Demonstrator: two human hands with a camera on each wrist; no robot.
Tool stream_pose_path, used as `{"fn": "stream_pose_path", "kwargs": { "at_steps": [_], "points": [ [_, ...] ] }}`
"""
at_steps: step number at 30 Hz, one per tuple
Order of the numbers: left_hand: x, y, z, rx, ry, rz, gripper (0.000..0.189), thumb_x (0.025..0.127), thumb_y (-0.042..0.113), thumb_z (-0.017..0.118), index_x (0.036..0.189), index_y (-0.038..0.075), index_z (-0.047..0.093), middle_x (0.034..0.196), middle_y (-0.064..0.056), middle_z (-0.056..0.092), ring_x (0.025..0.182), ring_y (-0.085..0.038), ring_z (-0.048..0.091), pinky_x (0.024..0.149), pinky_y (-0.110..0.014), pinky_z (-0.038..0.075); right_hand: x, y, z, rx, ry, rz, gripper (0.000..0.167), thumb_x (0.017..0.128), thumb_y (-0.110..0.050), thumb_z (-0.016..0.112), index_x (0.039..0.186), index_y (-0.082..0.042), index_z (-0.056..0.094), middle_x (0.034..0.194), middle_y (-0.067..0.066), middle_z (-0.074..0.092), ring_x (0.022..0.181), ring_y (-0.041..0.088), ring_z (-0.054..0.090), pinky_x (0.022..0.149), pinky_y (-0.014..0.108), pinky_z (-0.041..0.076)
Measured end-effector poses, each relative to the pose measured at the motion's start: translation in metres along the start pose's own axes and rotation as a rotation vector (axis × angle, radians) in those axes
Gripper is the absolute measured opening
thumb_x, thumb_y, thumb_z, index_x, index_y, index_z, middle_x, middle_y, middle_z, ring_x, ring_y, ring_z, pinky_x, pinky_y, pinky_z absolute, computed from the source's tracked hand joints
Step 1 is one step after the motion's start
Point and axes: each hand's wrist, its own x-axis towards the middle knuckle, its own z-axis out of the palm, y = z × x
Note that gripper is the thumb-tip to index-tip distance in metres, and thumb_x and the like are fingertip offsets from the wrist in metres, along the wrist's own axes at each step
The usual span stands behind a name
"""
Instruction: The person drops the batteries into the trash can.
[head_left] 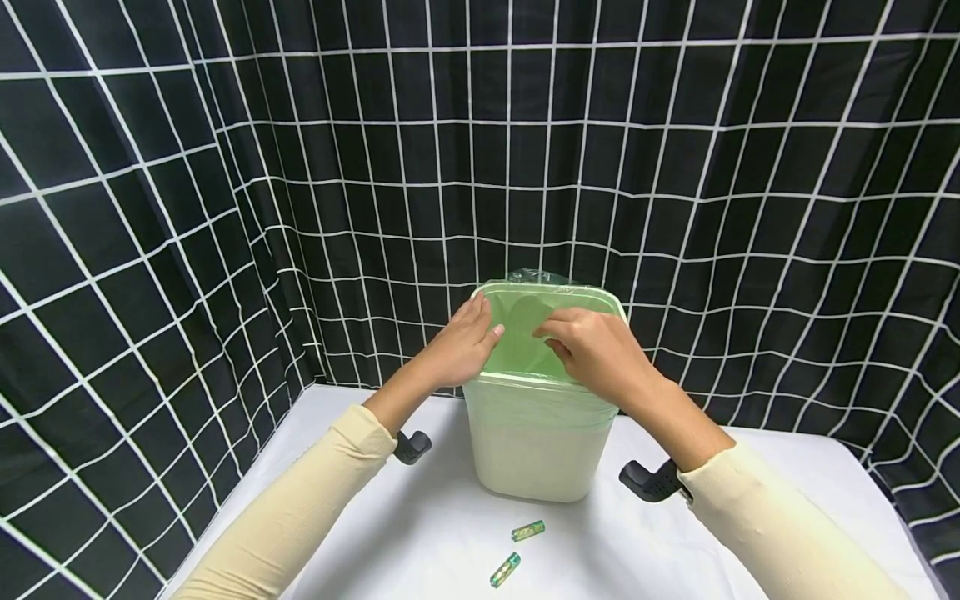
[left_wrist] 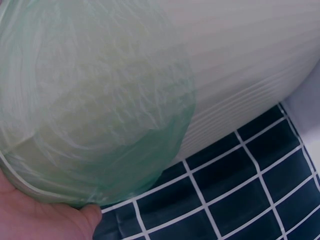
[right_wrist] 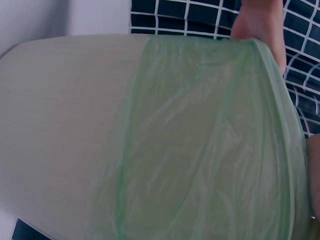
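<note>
A cream-white trash bin [head_left: 540, 450] stands upright, lined with a thin pale-green trash bag [head_left: 525, 342] that is folded down over its rim. At the bin's left rim, my left hand [head_left: 463, 340] rests with fingers extended. Its thumb [left_wrist: 91, 215] lies against the bag's edge in the left wrist view. Over the right part of the opening is my right hand [head_left: 596, 346], its fingers loosely bent and nothing visible between them. In the right wrist view, only a sliver of that hand shows at the right edge, while bag folds [right_wrist: 200, 140] cover the bin's side.
Two small green-and-gold cylinders that look like batteries lie in front of the bin, one nearer it [head_left: 528, 531], the other closer to me [head_left: 506, 570]. A white cloth [head_left: 390, 517] covers the table. Black curtain with a white grid [head_left: 420, 150] hangs behind and at the sides.
</note>
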Motion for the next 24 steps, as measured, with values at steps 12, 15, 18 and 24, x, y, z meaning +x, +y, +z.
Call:
{"fn": "stream_pose_path", "kwargs": {
  "at_steps": [12, 15, 18, 24],
  "points": [
    [0.0, 0.001, 0.0, -0.005, 0.004, -0.01, 0.064, 0.112, 0.035, 0.022, 0.157, -0.01, 0.015, 0.167, -0.024, 0.005, 0.156, -0.032, 0.0, 0.126, -0.038, 0.002, -0.014, -0.016, -0.003, 0.005, 0.093, -0.069, 0.02, 0.077, 0.008, 0.081, 0.09, -0.007, 0.078, 0.088, -0.001, 0.073, 0.081, 0.018, 0.071, 0.062, 0.033, 0.058],
    [0.0, 0.0, 0.0, 0.004, 0.004, -0.007, 0.064, 0.112, 0.035, 0.022, 0.157, -0.01, 0.015, 0.167, -0.024, 0.006, 0.156, -0.032, 0.0, 0.126, -0.038, 0.002, -0.017, -0.023, -0.006, 0.009, 0.115, -0.085, 0.019, 0.077, 0.007, 0.082, 0.091, -0.006, 0.078, 0.088, 0.0, 0.073, 0.082, 0.018, 0.071, 0.063, 0.033, 0.059],
    [0.0, 0.0, 0.001, 0.011, 0.009, 0.001, 0.064, 0.112, 0.035, 0.022, 0.156, -0.011, 0.016, 0.167, -0.025, 0.007, 0.156, -0.034, 0.002, 0.126, -0.039, 0.003, -0.02, -0.032, -0.009, 0.01, 0.129, -0.101, 0.018, 0.078, 0.006, 0.082, 0.091, -0.005, 0.078, 0.089, 0.001, 0.074, 0.083, 0.019, 0.071, 0.064, 0.034, 0.06],
    [0.001, -0.002, 0.001, -0.001, 0.015, 0.0, 0.064, 0.112, 0.035, 0.022, 0.156, -0.011, 0.016, 0.167, -0.024, 0.007, 0.156, -0.033, 0.002, 0.126, -0.039, 0.004, -0.029, -0.051, -0.013, 0.022, 0.158, -0.131, 0.017, 0.077, 0.003, 0.083, 0.092, -0.005, 0.078, 0.089, 0.0, 0.073, 0.082, 0.017, 0.071, 0.066, 0.033, 0.06]
  ]
}}
